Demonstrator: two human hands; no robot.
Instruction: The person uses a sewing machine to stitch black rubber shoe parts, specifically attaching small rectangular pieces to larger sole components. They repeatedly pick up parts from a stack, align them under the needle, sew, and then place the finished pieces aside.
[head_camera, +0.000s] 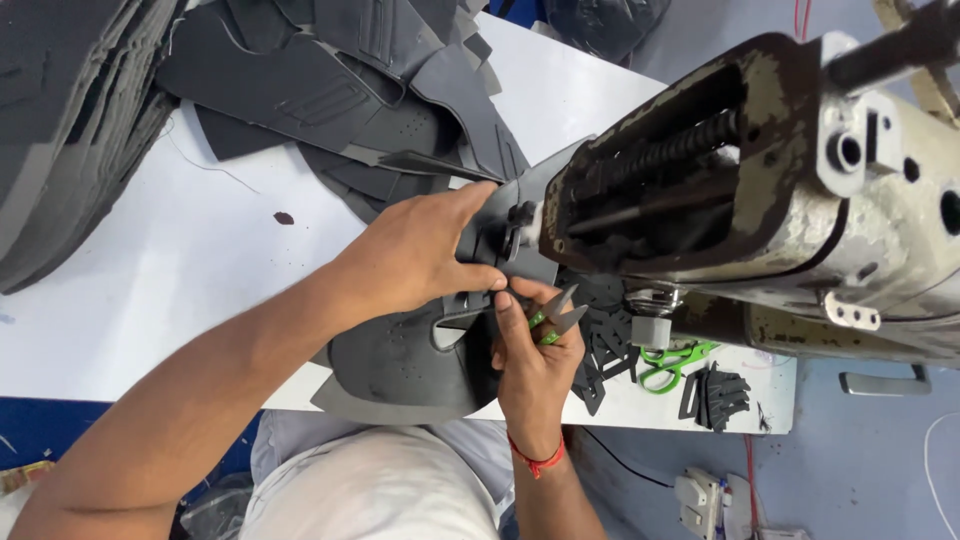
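Left hand: the left hand (415, 255) lies palm down with fingers spread flat, pressing a dark grey shoe-upper piece (405, 360) toward the needle end of the sewing machine (760, 190); it grips nothing, only pins the piece.
Right hand: the right hand (535, 355) is closed around a green-handled thread snip (555, 318), blades pointing up and to the right, while thumb and forefinger also pinch the near edge of the same piece.
Where the piece is: at the near edge of the white table (190, 260), partly hanging over toward the person's lap, its far end tucked under the machine head.
How it will handle: it looks like thin, light, flexible synthetic sheet with perforations; likely limp enough to droop where unsupported, so a flat palm on top and a pinch at the edge suit it better than a one-point grip. The surface appears matte, probably not slippery.
Snip: small, light and sharp-pointed; best held by the green body, blades away from the fingers.
Nearby: a stack of similar grey cut pieces (340, 80) at far left, green-handled scissors (675, 362) and small dark offcuts (715, 392) at near right.
Wrist: a red thread band (537, 460) on the right wrist.
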